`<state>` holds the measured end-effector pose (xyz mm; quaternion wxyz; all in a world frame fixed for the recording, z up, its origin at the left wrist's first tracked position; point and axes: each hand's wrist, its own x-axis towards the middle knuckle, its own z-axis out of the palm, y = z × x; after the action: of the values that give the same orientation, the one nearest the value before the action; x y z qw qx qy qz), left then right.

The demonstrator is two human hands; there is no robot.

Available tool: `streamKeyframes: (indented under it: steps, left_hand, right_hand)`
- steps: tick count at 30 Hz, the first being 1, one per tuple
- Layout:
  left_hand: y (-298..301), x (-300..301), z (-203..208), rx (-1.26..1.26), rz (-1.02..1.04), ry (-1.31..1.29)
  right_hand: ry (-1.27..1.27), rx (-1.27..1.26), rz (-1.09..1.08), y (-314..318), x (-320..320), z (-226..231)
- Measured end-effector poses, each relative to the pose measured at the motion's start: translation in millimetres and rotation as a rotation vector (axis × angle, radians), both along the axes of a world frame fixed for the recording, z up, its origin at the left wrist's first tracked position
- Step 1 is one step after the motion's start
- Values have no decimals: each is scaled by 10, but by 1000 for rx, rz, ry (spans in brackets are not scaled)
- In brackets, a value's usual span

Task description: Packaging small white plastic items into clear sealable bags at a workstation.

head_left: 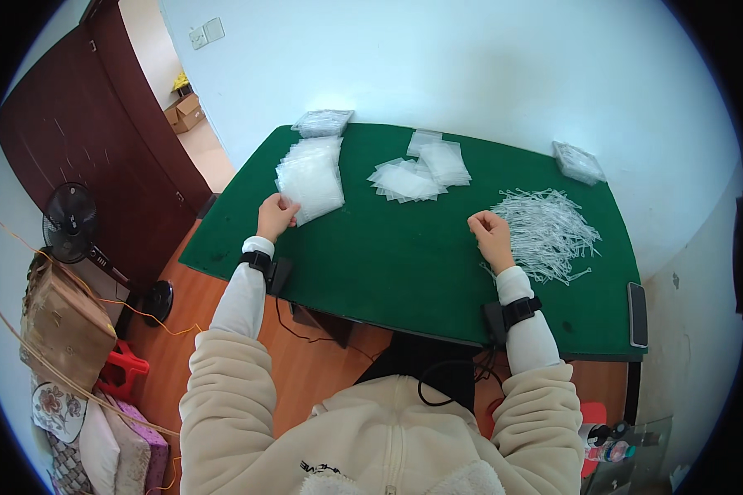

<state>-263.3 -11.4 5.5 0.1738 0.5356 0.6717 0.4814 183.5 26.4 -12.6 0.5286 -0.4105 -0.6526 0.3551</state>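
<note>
On the green table point(404, 247), a stack of clear bags point(309, 177) lies just ahead of the left hand point(275, 216), its long axis running away from the person; its near corner is pinched. The right hand point(492, 235), loosely clenched, touches the pile of clear plastic sticks point(549, 231) at its right.

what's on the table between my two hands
Nothing: in the head view, bare green tabletop separates the left hand, touching the stack of clear bags, from the right hand.
</note>
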Motion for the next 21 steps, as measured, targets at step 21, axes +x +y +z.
streamKeyframes:
  steps: [21]
  left_hand:
    - [-683,360,188,103,-14,545]
  right_hand:
    - [-586,326,509,-1454,19,878]
